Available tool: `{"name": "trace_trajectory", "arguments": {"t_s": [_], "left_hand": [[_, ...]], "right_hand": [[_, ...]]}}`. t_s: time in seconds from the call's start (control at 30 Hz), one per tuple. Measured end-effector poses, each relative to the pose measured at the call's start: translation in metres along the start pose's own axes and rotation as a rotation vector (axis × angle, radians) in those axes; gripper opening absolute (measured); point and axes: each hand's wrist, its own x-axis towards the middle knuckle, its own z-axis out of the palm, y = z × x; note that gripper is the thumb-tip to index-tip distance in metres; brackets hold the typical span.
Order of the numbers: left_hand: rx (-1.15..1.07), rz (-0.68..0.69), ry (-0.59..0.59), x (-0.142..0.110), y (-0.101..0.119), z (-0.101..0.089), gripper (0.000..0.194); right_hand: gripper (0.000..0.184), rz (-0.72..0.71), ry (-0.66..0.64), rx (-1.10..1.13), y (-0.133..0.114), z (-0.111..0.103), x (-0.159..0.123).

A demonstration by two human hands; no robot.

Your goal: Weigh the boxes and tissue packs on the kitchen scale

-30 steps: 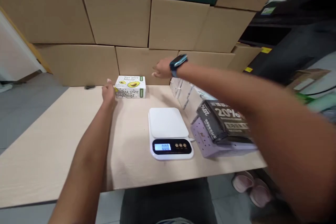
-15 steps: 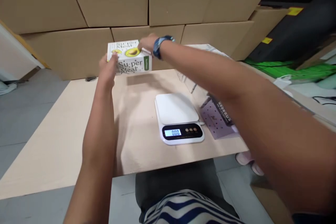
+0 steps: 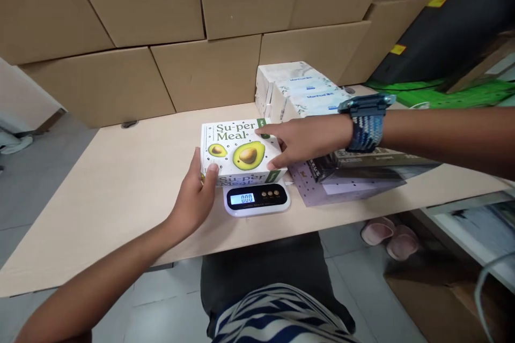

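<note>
A white box (image 3: 225, 134) printed "Su-per Meal" with avocado pictures is between my hands, over the plate of a white digital scale (image 3: 257, 208). The display reads 0.00, and the box hides the scale's plate. My left hand (image 3: 197, 193) grips the box's left side, thumb on the near edge. My right hand (image 3: 309, 139), with a blue woven band at the wrist, holds its right side, fingers on the top. Whether the box touches the scale I cannot tell.
Right of the scale lie a purple dotted box (image 3: 309, 190) and a dark package (image 3: 350, 163). White packs (image 3: 298, 86) with blue lettering stand behind them. Large cardboard boxes (image 3: 169, 0) line the table's back. Pink slippers (image 3: 378, 230) are on the floor.
The white box has come from the back left of the table toward me and right, to above the scale. Both hands moved with it. The display still reads 0.00.
</note>
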Motion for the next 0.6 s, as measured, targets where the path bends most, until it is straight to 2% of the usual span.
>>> {"name": "trace_trajectory", "arguments": {"t_s": [0.07, 0.1, 0.17, 0.23, 0.33, 0.43, 0.6], "left_hand": [[-0.075, -0.055, -0.013, -0.002, -0.004, 0.005, 0.09], [-0.115, -0.057, -0.017, -0.001, -0.006, 0.007, 0.092], [-0.19, 0.03, -0.04, 0.001, -0.014, 0.011, 0.09], [-0.243, 0.18, -0.08, 0.004, -0.024, 0.015, 0.083], [-0.262, 0.324, -0.075, 0.009, -0.042, 0.016, 0.076], [-0.238, 0.275, -0.005, 0.011, -0.054, 0.014, 0.077], [-0.334, 0.052, -0.016, 0.009, -0.056, 0.013, 0.076]], "right_hand": [[0.08, -0.073, -0.216, -0.112, 0.002, -0.005, 0.004], [0.077, -0.108, -0.274, -0.167, 0.003, -0.008, 0.006], [0.066, -0.11, -0.225, -0.237, 0.007, -0.011, 0.011], [0.06, -0.114, -0.163, -0.3, 0.012, -0.01, 0.015], [0.062, -0.141, -0.118, -0.34, 0.019, -0.004, 0.021], [0.067, -0.153, -0.086, -0.365, 0.028, 0.0, 0.026], [0.061, -0.15, -0.027, -0.259, 0.047, 0.004, 0.034]]}}
